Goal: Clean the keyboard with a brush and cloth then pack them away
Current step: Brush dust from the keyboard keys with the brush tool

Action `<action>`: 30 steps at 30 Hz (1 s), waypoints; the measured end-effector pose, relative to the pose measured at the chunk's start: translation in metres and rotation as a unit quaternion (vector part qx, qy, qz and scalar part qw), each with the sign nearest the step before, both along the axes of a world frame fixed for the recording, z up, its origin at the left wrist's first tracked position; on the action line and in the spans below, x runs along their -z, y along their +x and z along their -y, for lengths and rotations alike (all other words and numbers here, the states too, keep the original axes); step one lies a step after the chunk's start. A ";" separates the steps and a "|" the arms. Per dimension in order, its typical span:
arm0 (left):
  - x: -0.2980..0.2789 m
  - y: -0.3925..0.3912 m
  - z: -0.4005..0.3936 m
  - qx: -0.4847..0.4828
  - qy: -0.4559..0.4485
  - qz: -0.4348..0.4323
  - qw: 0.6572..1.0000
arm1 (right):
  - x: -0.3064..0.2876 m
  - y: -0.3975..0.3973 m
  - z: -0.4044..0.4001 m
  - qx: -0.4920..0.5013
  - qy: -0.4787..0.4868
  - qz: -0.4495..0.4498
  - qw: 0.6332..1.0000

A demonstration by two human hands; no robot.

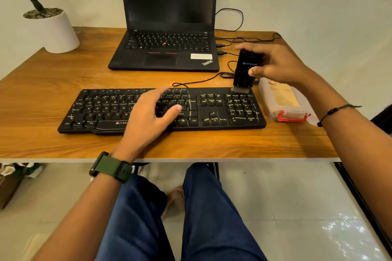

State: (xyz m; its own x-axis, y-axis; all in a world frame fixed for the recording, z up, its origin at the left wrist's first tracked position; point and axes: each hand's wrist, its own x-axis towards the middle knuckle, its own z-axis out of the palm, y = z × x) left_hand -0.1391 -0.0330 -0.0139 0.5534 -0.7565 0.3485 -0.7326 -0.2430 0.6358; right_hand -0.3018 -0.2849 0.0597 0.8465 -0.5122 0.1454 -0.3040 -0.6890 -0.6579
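Black bristles of the brush (246,70) sit on the top right corner of the keyboard (161,110), above the number pad, with the brush body upright and tipped slightly away from the camera.

Head view, step in hand: brushing the keys, judged to be near the start at the right end. To do it well, work along each row in short strokes, pull the bristles through the gaps between keys, and sweep debris toward one edge instead of back into the keys. Light pressure should suffice; hard pressure would splay the bristles and press keys.

Grip, right hand (275,67): closed round the upper half of the brush, thumb on the near face, fingers curled over the top and far side. Wrist raised clear of the counter (42,101), forearm coming in from the right.

Left hand (148,116): fingers relaxed and spread, holding nothing, palm down on the middle keys, apparently steadying the keyboard. Keep it there so the board does not slide.

Clear plastic box (286,101) with a red latch lies just right of the keyboard, something tan inside, possibly the cloth; cannot tell.
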 end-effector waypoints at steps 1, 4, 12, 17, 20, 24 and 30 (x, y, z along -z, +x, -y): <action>0.004 -0.003 0.002 0.003 0.007 0.016 1.000 | -0.001 -0.005 0.004 0.006 -0.001 -0.003 1.000; 0.013 -0.009 0.007 -0.001 0.023 0.078 0.997 | -0.004 -0.018 0.013 0.028 0.002 -0.002 1.000; 0.020 -0.024 0.025 0.040 0.026 0.221 0.974 | -0.001 0.011 -0.029 -0.050 -0.003 -0.003 0.999; 0.025 -0.022 0.028 0.063 0.043 0.269 0.960 | -0.003 -0.004 -0.021 -0.032 -0.019 -0.026 0.999; 0.025 -0.022 0.029 0.067 0.045 0.281 0.956 | -0.003 -0.018 -0.009 -0.022 -0.007 -0.030 0.999; 0.028 -0.020 0.031 0.076 0.062 0.300 0.949 | -0.011 -0.016 -0.011 -0.016 -0.009 -0.012 1.000; 0.032 -0.018 0.032 0.074 0.070 0.326 0.940 | -0.004 0.014 -0.033 -0.058 -0.036 -0.031 0.997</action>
